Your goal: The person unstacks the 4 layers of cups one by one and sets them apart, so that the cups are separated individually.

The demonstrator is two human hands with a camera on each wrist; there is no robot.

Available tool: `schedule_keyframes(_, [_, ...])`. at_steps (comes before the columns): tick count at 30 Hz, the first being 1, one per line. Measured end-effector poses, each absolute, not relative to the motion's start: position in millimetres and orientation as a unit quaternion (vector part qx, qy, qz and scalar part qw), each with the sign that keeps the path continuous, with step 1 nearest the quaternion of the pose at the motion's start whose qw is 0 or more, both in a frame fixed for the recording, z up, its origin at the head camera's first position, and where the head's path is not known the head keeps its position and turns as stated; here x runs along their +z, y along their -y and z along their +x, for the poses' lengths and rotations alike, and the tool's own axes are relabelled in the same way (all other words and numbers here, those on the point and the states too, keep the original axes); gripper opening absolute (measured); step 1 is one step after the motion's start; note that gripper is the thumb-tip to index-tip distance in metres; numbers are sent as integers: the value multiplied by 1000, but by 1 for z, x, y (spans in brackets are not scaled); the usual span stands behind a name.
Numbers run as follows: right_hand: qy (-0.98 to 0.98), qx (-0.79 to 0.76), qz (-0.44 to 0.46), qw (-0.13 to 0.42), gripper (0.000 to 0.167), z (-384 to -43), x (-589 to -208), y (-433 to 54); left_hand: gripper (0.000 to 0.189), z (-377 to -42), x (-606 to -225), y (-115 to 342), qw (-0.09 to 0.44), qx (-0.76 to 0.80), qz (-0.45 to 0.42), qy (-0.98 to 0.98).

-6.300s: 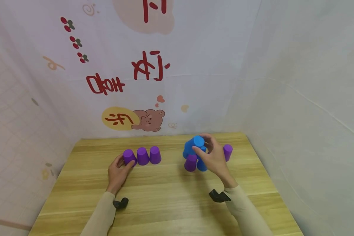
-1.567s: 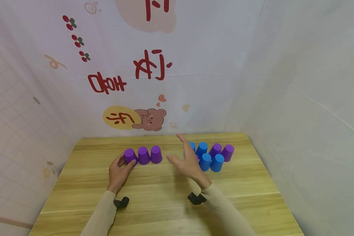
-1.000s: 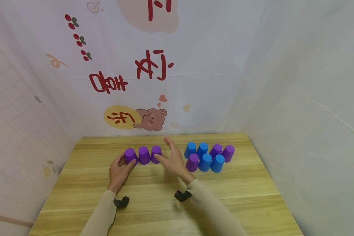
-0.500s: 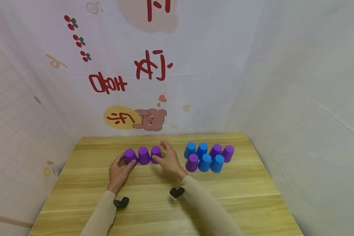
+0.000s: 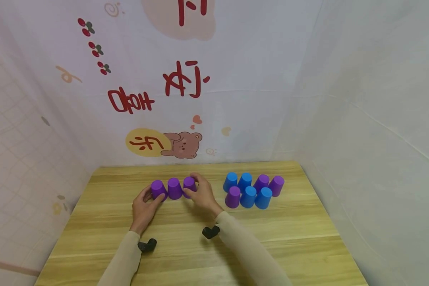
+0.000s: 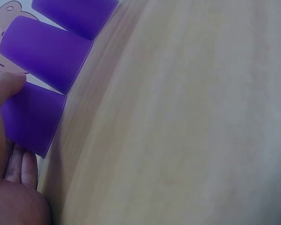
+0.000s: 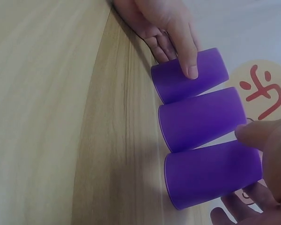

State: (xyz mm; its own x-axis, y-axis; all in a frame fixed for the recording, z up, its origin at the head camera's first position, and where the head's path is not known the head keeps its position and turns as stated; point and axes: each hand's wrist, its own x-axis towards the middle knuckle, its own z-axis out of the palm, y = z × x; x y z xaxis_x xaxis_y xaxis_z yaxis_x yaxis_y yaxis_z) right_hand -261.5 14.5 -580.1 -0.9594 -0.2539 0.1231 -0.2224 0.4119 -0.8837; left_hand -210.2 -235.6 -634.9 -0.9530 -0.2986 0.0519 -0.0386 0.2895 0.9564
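Note:
Three purple cups stand upside down in a row at the table's left. My left hand (image 5: 142, 211) holds the leftmost purple cup (image 5: 157, 187), its thumb on the front and the other fingers round the outer side. Beside it stands the middle purple cup (image 5: 174, 189), untouched by the left hand. My right hand (image 5: 204, 198) is curled round the rightmost purple cup (image 5: 189, 183). The right wrist view shows the right thumb (image 7: 253, 133) at that cup's upper side, with fingers along its lower side. Some fingertips are hidden behind the cups.
To the right, a separate group of upside-down cups stands in two rows, with blue cups (image 5: 248, 196) and purple cups (image 5: 232, 197). Beneath everything is a wooden table (image 5: 178, 254). A printed white cloth (image 5: 257, 119) rises behind the table's back edge.
My right hand has left the right-hand group, where it held a blue cup, and moved left to the rightmost purple cup, closing round it. The left hand has kept its hold.

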Motion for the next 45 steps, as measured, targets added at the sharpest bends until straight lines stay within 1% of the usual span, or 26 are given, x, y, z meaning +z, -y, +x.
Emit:
schedule_keyframes(5, [-850, -511, -125, 7, 55, -261, -582, -13, 76, -210, -635, 235, 108, -581, 110, 799])
schedule_keyframes(12, [-847, -518, -119, 2, 51, -261, -583, -12, 77, -209, -634, 236, 103, -587, 110, 796])
schedule_keyframes(19, [-835, -536, -122, -3, 43, -258, -576, -16, 77, -208, -633, 235, 106, -583, 113, 797])
schedule_keyframes(26, [-840, -529, -124, -15, 42, -252, -556, -30, 78, -209, -633, 236, 100, -581, 116, 799])
schedule_keyframes(31, [-833, -537, -132, -27, 44, -247, -536, -43, 76, -209, -633, 236, 108, -581, 113, 799])
schedule_keyframes(36, [-823, -549, -141, -49, 45, -240, -517, -61, 73, -209, -633, 235, 115, -585, 106, 796])
schedule_keyframes(45, [-796, -578, -164, -75, 48, -224, -484, -100, 74, -209, -632, 234, 111, -584, 116, 796])
